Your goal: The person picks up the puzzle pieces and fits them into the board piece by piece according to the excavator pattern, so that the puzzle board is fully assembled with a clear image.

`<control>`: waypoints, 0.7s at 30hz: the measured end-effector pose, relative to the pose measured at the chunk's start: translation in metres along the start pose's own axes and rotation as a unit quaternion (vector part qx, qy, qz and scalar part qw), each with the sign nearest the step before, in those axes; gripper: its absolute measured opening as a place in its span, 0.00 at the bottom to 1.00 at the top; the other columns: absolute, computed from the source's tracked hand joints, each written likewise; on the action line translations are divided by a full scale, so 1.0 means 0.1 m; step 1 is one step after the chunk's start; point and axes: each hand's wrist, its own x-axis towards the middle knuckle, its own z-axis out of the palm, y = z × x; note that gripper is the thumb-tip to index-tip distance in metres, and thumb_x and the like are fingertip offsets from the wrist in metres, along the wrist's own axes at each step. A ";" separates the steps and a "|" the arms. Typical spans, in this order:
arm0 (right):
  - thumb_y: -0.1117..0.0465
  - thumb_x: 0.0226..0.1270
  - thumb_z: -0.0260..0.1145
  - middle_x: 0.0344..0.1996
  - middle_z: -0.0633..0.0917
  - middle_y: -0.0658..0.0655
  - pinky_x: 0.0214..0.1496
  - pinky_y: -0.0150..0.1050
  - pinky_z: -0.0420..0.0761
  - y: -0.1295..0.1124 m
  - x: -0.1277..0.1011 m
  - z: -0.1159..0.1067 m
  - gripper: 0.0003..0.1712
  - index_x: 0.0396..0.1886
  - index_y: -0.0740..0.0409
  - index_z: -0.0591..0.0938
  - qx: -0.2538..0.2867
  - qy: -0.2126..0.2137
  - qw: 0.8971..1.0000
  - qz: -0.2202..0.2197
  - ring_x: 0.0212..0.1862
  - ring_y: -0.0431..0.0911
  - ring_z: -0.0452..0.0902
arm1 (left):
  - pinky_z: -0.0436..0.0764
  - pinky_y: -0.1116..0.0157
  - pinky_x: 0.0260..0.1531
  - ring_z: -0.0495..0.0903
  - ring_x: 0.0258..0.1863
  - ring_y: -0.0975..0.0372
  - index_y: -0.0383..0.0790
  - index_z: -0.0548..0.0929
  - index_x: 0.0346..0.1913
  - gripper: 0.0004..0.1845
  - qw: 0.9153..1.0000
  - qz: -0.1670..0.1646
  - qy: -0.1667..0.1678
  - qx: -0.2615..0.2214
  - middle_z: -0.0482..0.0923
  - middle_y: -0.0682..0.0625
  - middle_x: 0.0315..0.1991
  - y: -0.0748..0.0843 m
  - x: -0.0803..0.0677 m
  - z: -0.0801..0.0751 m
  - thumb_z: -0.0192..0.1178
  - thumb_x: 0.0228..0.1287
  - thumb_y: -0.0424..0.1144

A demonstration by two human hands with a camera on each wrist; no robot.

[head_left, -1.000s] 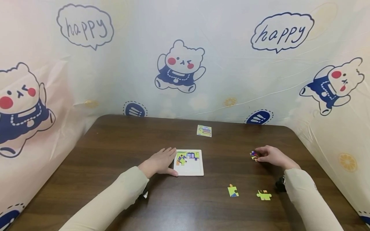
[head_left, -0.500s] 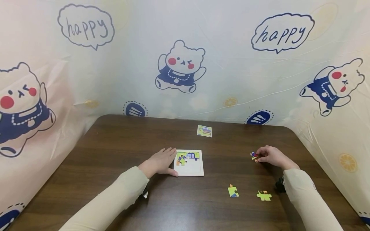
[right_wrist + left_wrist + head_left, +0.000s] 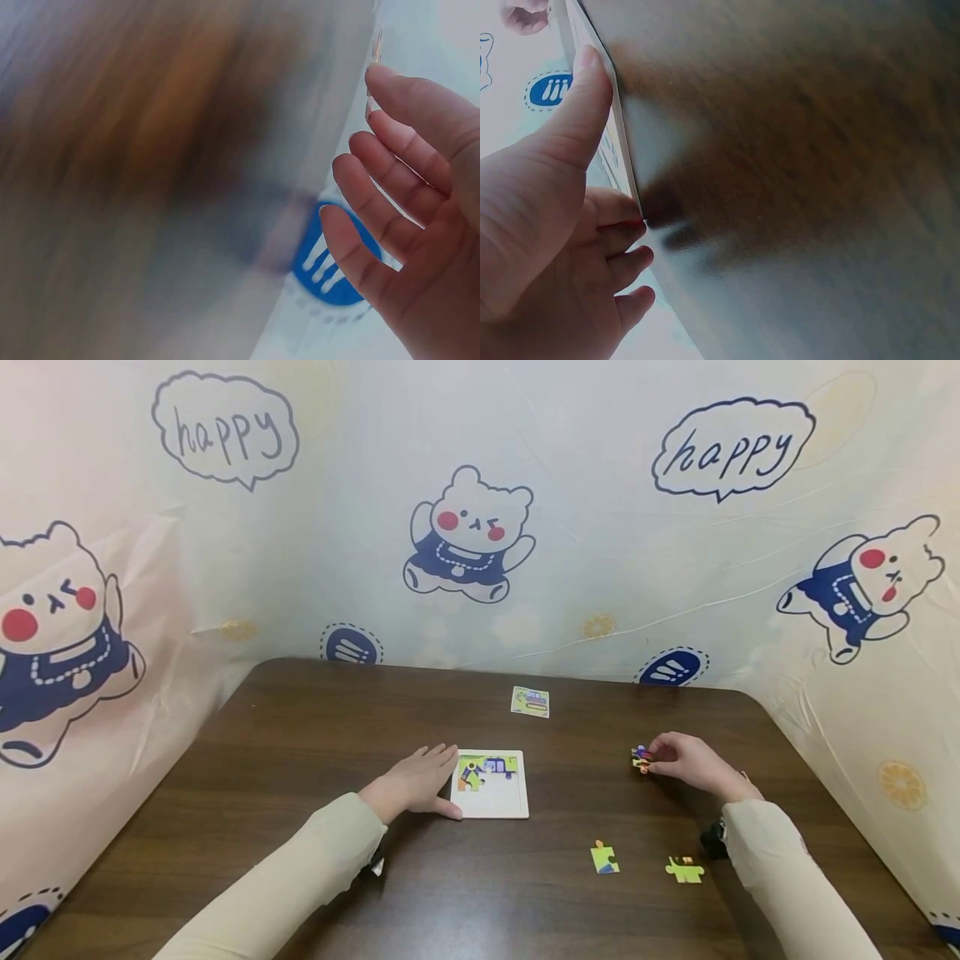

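My left hand [image 3: 412, 782] rests against the left side of a white puzzle tray [image 3: 502, 807], its fingers mostly straight. The thumb touches the tray's near left corner. Joined pieces with a blue vehicle part [image 3: 497, 764] fill the tray's upper area. To the right, my right hand [image 3: 693, 760] pinches a colourful puzzle piece [image 3: 640, 758] between thumb and forefinger. The right wrist view shows that piece [image 3: 368, 109] edge-on, with the other fingers of the right hand [image 3: 427, 187] loosely bent.
Two loose green puzzle pieces, one with a blue corner [image 3: 604, 858] and one farther right [image 3: 686, 870], lie on the brown table [image 3: 337, 702] nearer me. A small picture card [image 3: 530, 702] lies behind the tray. A printed curtain [image 3: 570, 568] encloses the table's back and sides.
My right hand has moved a little left with the puzzle piece in its pinch. The left hand and the tray have stayed in place.
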 end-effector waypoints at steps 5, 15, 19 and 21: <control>0.61 0.54 0.71 0.35 0.80 0.55 0.46 0.51 0.76 -0.29 0.10 0.05 0.13 0.37 0.62 0.80 0.009 0.004 0.999 -0.034 0.37 0.49 0.73 | 0.52 0.55 0.65 0.51 0.68 0.51 0.30 0.58 0.68 0.51 1.000 -0.002 -0.002 -0.001 0.53 0.41 0.69 0.00 0.00 0.00 0.58 0.52 0.65; 0.60 0.52 0.72 0.33 0.79 0.50 0.45 0.44 0.78 -0.99 0.26 0.28 0.12 0.36 0.56 0.81 -0.010 0.001 0.997 -0.070 0.36 0.45 0.74 | 0.51 0.55 0.65 0.51 0.68 0.52 0.31 0.57 0.68 0.52 1.000 -0.006 -0.004 0.007 0.52 0.42 0.69 -0.01 0.01 0.04 0.57 0.51 0.67; 0.59 0.52 0.73 0.34 0.79 0.50 0.43 0.42 0.78 -1.25 0.31 0.40 0.12 0.36 0.55 0.81 -0.032 0.001 0.996 -0.088 0.36 0.44 0.74 | 0.51 0.55 0.65 0.50 0.68 0.52 0.31 0.57 0.68 0.52 1.000 -0.008 -0.004 0.009 0.52 0.42 0.69 -0.01 0.01 0.03 0.57 0.51 0.67; 0.59 0.52 0.73 0.33 0.79 0.50 0.42 0.41 0.78 -1.36 0.34 0.47 0.12 0.36 0.55 0.81 -0.043 -0.001 0.994 -0.098 0.35 0.43 0.74 | 0.51 0.55 0.65 0.51 0.68 0.51 0.31 0.57 0.68 0.52 1.000 -0.008 -0.003 0.006 0.52 0.41 0.69 -0.01 0.01 0.03 0.57 0.51 0.66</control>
